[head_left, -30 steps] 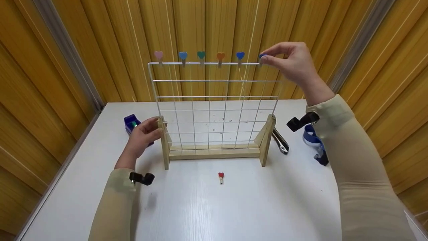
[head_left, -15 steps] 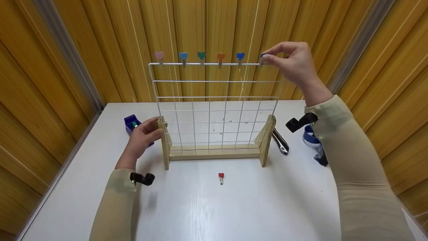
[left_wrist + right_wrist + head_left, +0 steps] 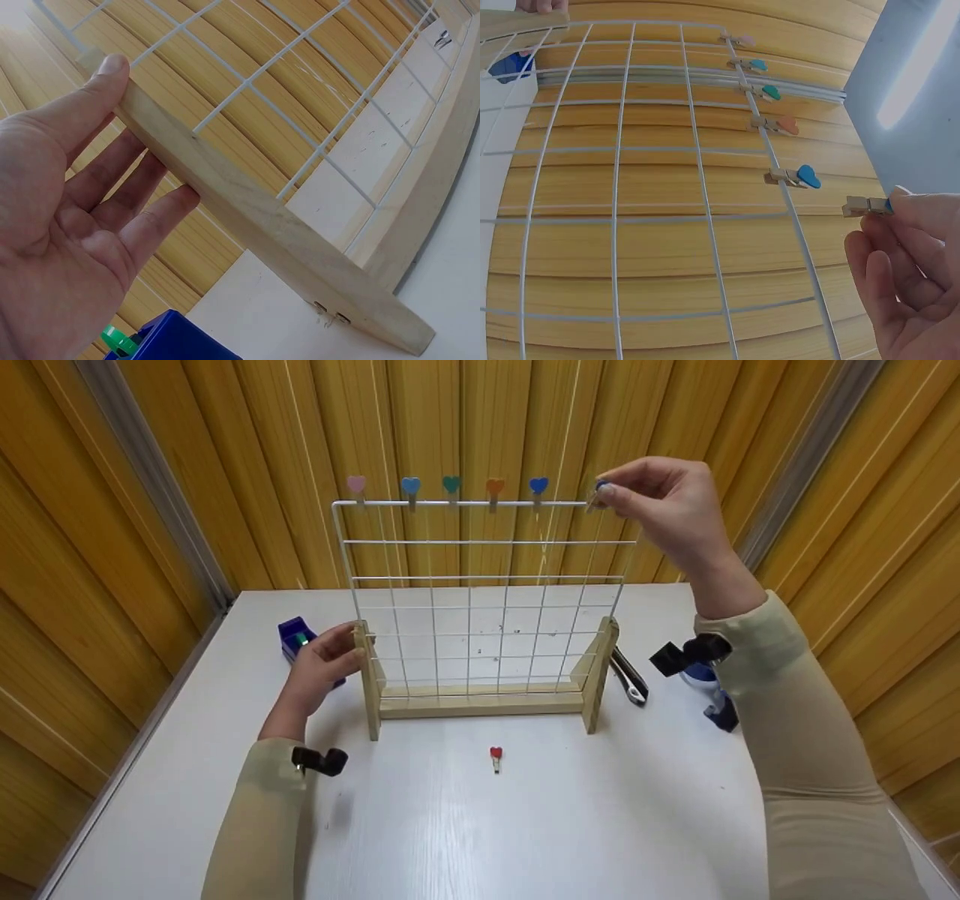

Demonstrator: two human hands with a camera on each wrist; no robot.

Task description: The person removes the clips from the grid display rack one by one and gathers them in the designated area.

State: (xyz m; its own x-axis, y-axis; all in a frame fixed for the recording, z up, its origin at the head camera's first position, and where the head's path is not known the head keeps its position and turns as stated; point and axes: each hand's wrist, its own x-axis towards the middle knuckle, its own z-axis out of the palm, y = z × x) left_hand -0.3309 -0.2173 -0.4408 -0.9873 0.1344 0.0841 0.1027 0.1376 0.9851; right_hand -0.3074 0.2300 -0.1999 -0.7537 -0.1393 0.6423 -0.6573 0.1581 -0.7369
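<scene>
My right hand (image 3: 679, 510) pinches a small wooden clothespin (image 3: 866, 205) with a blue heart between thumb and forefinger. In the right wrist view the clothespin is apart from the top wire, beyond the row of heart clothespins. Pink (image 3: 356, 484), light blue (image 3: 410, 485), green (image 3: 451, 484), orange (image 3: 495, 486) and blue (image 3: 538, 485) hearts stand along the top of the white wire grid (image 3: 469, 577). My left hand (image 3: 319, 675) grips the left wooden post (image 3: 217, 172) of the stand, thumb on one side and fingers on the other.
A clothespin with a red heart (image 3: 496, 758) lies on the white table (image 3: 540, 825) before the stand. Behind the left hand is a purple-blue holder (image 3: 291, 634) with something green in it. A black-handled tool (image 3: 631, 679) and a blue tape dispenser (image 3: 721, 711) lie at the right.
My right hand has drawn the blue-heart clothespin off the top wire, moving slightly right and down. The left hand has stayed on the post.
</scene>
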